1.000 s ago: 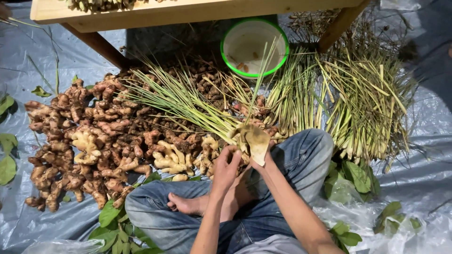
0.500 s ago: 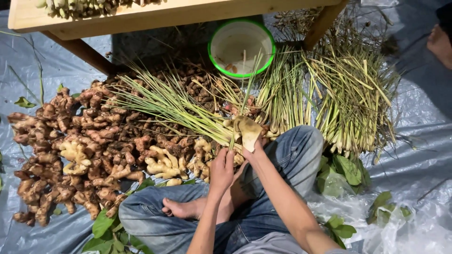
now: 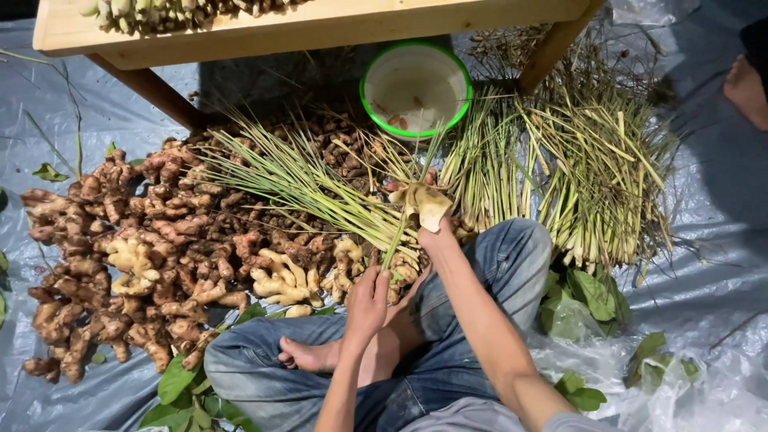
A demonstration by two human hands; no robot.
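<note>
I sit cross-legged on a grey plastic sheet (image 3: 720,240). My right hand (image 3: 438,237) holds a pale ginger piece (image 3: 426,203) up over my right knee. My left hand (image 3: 370,301) is closed around the base of a bundle of long green lemongrass stalks (image 3: 304,186) that fans out to the upper left over the roots. A big heap of brown ginger roots (image 3: 152,256) lies to my left, touching my knee.
A green-rimmed white bowl (image 3: 416,84) stands beyond the roots under a wooden table (image 3: 264,30). More lemongrass bundles (image 3: 576,172) lie at the right. Green leaves (image 3: 588,292) and crumpled clear plastic sit by my right leg. Another person's foot (image 3: 746,88) shows at the right edge.
My right hand has lifted the ginger piece slightly up and away from the stalks. My left hand has slid down toward the stalk base. The view has shifted a little.
</note>
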